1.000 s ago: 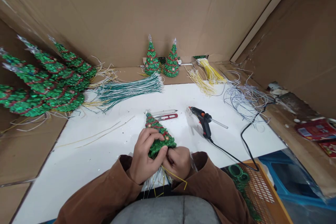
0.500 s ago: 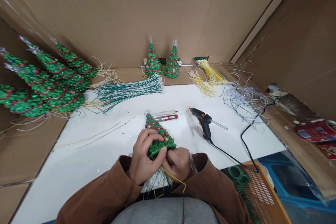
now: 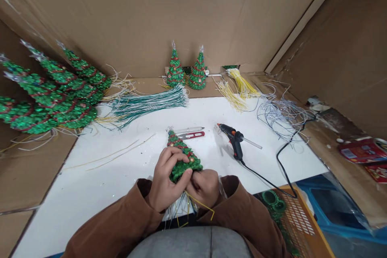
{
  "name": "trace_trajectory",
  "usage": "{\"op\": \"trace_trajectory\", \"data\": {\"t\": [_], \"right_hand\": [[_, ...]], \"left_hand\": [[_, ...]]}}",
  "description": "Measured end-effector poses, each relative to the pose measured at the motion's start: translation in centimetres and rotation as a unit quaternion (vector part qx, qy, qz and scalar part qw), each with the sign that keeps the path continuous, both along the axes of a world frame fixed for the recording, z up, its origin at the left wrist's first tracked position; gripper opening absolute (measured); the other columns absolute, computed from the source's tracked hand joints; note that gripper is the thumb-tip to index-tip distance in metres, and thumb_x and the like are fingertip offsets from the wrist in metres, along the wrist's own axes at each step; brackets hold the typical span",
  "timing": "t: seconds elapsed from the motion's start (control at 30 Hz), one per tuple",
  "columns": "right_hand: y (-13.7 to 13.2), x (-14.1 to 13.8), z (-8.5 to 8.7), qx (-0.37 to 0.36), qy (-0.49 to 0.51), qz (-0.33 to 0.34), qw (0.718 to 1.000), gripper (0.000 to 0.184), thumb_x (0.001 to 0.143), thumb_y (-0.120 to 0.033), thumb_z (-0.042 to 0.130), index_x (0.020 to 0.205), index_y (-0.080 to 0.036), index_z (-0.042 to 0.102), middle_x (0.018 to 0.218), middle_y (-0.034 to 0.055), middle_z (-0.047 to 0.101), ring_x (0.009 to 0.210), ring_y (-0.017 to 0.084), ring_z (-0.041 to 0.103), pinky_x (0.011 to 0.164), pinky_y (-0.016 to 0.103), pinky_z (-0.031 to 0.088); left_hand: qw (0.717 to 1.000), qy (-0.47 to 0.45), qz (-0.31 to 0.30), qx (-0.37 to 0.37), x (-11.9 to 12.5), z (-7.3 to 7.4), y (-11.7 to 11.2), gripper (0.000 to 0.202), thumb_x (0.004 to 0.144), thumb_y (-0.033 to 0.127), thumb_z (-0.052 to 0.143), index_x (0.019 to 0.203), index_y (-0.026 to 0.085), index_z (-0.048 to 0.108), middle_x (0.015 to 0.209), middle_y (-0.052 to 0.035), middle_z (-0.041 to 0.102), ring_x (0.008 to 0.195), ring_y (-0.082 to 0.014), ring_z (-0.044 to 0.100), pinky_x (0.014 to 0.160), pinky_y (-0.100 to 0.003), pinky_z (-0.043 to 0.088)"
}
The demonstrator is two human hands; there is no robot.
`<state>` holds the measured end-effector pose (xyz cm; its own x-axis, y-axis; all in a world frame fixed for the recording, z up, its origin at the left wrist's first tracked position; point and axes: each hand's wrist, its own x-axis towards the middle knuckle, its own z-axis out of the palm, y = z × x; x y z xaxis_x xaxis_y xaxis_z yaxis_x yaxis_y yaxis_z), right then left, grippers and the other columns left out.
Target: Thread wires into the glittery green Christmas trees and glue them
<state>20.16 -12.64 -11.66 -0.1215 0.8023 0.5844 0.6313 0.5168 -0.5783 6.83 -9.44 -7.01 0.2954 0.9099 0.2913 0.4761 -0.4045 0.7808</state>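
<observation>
My left hand (image 3: 169,175) is wrapped round the side of a small green Christmas tree (image 3: 183,149) with red garland and a silver star tip. The tree lies tilted, its tip pointing away from me. At its base my right hand (image 3: 204,187) is closed, fingers curled in by the underside; a yellow wire (image 3: 201,202) sticks out below it. Whether the fingers pinch that wire or another is hidden. Several thin wires (image 3: 181,209) hang from the tree's base toward my lap. Just past the tree lie red-handled thread snips (image 3: 193,135) and a white pen (image 3: 190,130).
A black glue gun (image 3: 234,139) with its cord lies to the right. Finished trees (image 3: 54,88) stand at the left, two small trees (image 3: 198,70) at the back. Green-white wires (image 3: 151,102), yellow wires (image 3: 242,84) and tangled wires (image 3: 278,113) lie behind. An orange basket (image 3: 314,229) is at lower right.
Almost nothing differs. Both hands keep their places on the tree, and the view has shifted very slightly.
</observation>
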Motion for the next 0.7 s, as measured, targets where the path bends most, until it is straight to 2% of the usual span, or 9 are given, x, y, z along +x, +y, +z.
{"op": "trace_trajectory", "data": {"t": [0.7], "right_hand": [[0.03,-0.02,-0.01,0.003,0.003,0.004,1.0,0.039,0.086,-0.018,0.047,0.049,-0.021,0.036,0.037,-0.0047,0.041,0.035,0.008,0.033,0.043,0.029,0.021]], "left_hand": [[1.0,-0.006,-0.003,-0.001,0.01,0.06,0.05,0.01,0.078,0.013,0.054,0.087,0.018,0.052,0.091,-0.0044,0.049,0.091,-0.0188,0.048,0.08,-0.034,0.042]]}}
